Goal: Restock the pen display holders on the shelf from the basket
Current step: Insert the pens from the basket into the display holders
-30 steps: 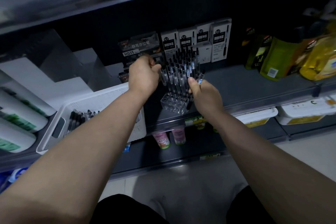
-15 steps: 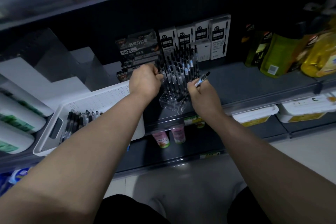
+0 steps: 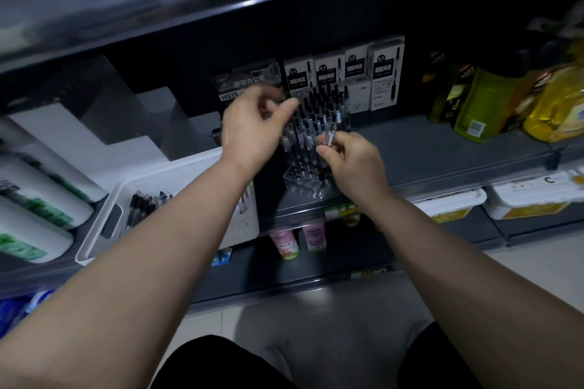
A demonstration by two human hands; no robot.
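Your left hand (image 3: pixel 252 129) is reaching fwd over the shelf, forearm crossing above the white perforated plastic basket (image 3: pixel 177 180), wrist bending a bit to the right. Its thumb & index finger are stretching toward the standing pens and the other fingers are loosely curling. It's motion-blurred, so can't tell whether it's holding anything.

Your right hand (image 3: pixel 357 164) is hovering at the front of the clear acrylic pen display holder (image 3: pixel 308 181), back of the hand facing up. Its fingers are curling in & pinching a single clear-barrelled pen (image 3: pixel 330 136) near-upright between thumb & fingertips. The pen's upper end is sticking out above the fingers, right beside the stocked rows.

The holder is sitting near the front edge of the dark grey shelf (image 3: pixel 426 151), w/ upright black-capped pens (image 3: pixel 316 110) filling its rear part. The basket is resting just left of the holder, w/ more loose black pens (image 3: pixel 145 204) lying toward its left end.

White pen boxes (image 3: pixel 384 73) are standing vs. the back wall behind the holder. Yellow-green bottles (image 3: pixel 474 110) are sitting well off to the right.
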